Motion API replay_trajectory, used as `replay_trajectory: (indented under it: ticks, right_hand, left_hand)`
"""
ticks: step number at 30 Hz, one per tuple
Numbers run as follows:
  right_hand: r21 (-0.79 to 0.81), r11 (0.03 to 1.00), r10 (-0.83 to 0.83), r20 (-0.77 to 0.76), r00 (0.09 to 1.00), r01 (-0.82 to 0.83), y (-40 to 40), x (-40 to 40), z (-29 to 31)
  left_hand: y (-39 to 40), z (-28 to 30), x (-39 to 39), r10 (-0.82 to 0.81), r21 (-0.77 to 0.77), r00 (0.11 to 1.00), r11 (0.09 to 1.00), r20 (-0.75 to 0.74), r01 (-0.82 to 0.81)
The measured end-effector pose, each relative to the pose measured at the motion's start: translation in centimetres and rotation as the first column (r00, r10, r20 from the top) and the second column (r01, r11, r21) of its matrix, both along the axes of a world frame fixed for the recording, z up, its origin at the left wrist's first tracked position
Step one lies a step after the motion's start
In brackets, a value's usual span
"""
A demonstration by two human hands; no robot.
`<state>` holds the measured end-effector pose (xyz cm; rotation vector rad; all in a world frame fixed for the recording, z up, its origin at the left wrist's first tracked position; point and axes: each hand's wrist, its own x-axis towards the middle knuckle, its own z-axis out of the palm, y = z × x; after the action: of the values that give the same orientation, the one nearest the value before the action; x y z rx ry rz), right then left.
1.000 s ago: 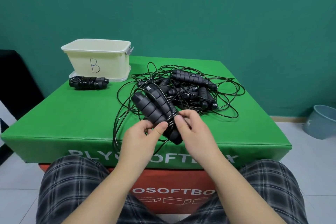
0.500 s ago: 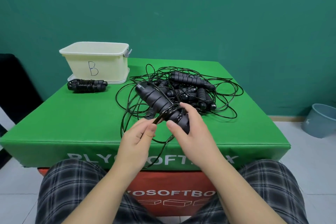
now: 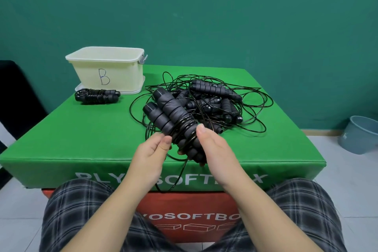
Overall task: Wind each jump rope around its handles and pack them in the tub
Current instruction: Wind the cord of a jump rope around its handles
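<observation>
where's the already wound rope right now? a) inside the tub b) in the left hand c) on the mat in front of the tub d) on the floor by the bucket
c: the wound rope lies on the green mat just in front of the tub, untouched by either hand.

Head-worn view, forward and down

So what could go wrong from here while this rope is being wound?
1. The loose cord from the held handles hangs over the box edge and also runs toward the tangled pile; further winding may drag other ropes along.
2. Only a few coils sit on the handles, held by the right hand and left hand; they could slip loose.
</observation>
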<state>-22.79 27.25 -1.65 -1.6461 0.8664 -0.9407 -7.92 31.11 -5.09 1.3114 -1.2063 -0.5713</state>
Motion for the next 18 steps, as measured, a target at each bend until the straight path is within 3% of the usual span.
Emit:
replay_trajectory:
  ticks: [4, 7, 9, 15, 18]
  right_hand:
    - [-0.163, 0.981, -0.113, -0.055, 0.992, 0.103, 0.0, 0.1, 0.0]
    - [-0.39, 0.91, -0.201, -0.114, 0.973, 0.142, -0.3, 0.0, -0.3]
    - [-0.457, 0.88, -0.224, -0.169, 0.96, 0.126, -0.2, -0.2, -0.3]
    - [-0.405, 0.911, -0.111, -0.423, 0.899, -0.078, 0.1, -0.3, -0.2]
    - [-0.492, 0.871, -0.226, -0.384, 0.895, 0.009, -0.1, -0.3, -0.6]
  left_hand:
    - [0.7, 0.5, -0.4, 0.102, -0.023, 0.995, 0.994, -0.011, -0.102]
    - [1.0, 0.8, -0.8, 0.174, -0.058, 0.982, 0.984, 0.075, -0.17]
    - [1.2, 1.1, -0.8, 0.22, -0.083, 0.964, 0.974, 0.151, -0.21]
    - [1.2, 1.1, -0.6, 0.3, -0.206, 0.87, 0.95, 0.391, -0.235]
    - [0.9, 0.9, -0.6, 0.257, -0.214, 0.853, 0.961, 0.455, -0.175]
